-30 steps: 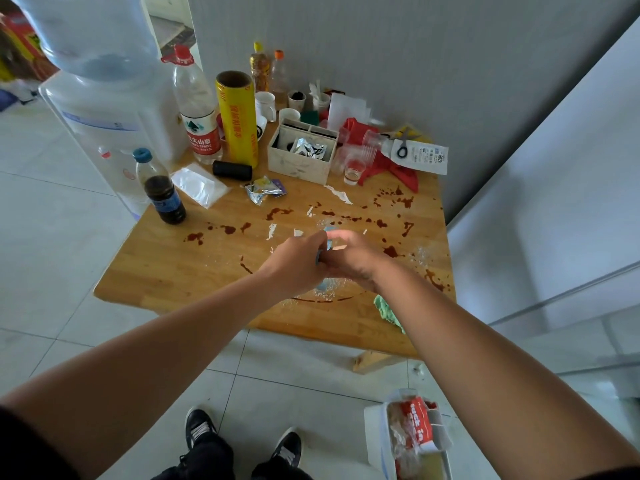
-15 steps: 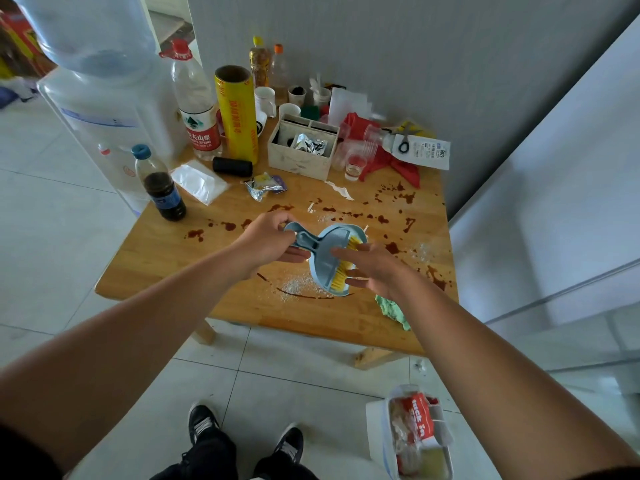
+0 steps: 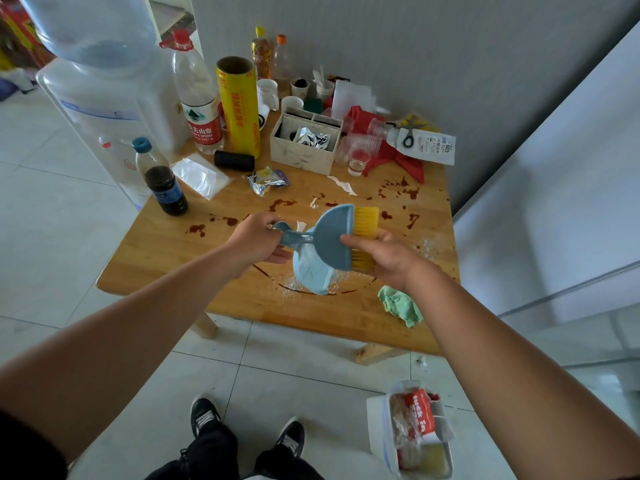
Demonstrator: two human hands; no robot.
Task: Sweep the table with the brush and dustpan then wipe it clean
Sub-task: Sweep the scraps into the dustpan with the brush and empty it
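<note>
you have the brush and the dustpan lifted together over the middle of the table, the dark blue brush lying across the paler pan with its yellow bristles pointing toward the table's right side. your left hand has its fingers curled tight round the end of the dark blue handle; you cannot tell whether the pan's handle sits in that same grip. your right hand pinches the brush head, thumb on the blue back and fingers tucked under the bristles. below the pan, on the table's near half, a dark curved smear runs through scattered white grains. red-brown stains dot the table's middle and right side, with torn white scraps among them. a crumpled green cloth lies at the table's near right edge. a cola bottle stands at the table's left corner, and a yellow roll, a large water bottle and a small box crowd the table's far side. on the floor off the table's near right leg sits a clear tub of wrappers.
</note>
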